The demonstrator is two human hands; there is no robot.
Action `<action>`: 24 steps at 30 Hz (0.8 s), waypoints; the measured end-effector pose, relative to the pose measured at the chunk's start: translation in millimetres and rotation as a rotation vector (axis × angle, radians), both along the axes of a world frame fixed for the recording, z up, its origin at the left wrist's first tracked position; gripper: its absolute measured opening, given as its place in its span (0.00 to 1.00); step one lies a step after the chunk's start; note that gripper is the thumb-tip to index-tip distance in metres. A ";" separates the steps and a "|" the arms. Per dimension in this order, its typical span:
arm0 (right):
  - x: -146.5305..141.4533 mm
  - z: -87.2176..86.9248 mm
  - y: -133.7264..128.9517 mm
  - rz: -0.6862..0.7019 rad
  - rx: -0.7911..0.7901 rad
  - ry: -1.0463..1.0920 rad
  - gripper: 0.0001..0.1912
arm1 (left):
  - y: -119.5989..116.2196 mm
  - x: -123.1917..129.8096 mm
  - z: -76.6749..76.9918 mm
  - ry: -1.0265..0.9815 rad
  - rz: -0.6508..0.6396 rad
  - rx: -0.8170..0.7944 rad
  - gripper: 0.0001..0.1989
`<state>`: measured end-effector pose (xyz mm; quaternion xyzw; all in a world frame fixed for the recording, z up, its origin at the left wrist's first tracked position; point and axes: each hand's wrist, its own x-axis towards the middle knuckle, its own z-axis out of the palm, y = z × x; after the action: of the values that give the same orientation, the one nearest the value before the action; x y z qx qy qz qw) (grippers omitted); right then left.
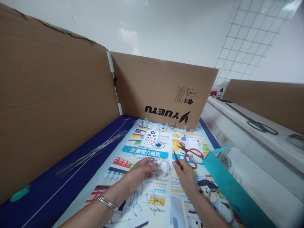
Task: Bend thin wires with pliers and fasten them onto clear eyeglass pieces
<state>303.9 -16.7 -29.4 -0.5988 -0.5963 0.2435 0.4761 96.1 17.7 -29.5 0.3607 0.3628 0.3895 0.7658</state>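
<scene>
Two bare hands work low over a printed sheet [160, 218]: the left hand [142, 169] pinches a clear, wiry tangle [163, 167] between thumb and fingers, and the right hand [186, 177] grips a dark pointed tool [176, 159] just beside it. Good handling calls for a light, steady pinch, with the tip angled away from the left fingertips. Cardboard panels [154, 85] bound the far and left sides, red-handled scissors [186, 151] and a teal box [220, 177] crowd the right, and bent wires [152, 200] lie nearer, leaving more room to lift upward.
</scene>
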 end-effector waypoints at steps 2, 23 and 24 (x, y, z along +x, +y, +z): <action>0.6 -1.5 0.9 0.005 0.007 -0.043 0.14 | 1.7 1.1 -0.5 0.013 0.015 -0.033 0.18; 4.0 -10.6 3.8 -0.016 0.019 -0.385 0.15 | 1.7 -4.4 7.8 -0.049 -0.063 -0.036 0.18; 3.8 -10.5 3.6 -0.018 0.023 -0.389 0.15 | 2.0 -4.8 7.3 -0.054 -0.067 -0.031 0.19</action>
<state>307.7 -13.1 -40.0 -0.6344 -0.6743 0.1121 0.3610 91.3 19.7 -22.3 0.3502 0.3356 0.3678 0.7934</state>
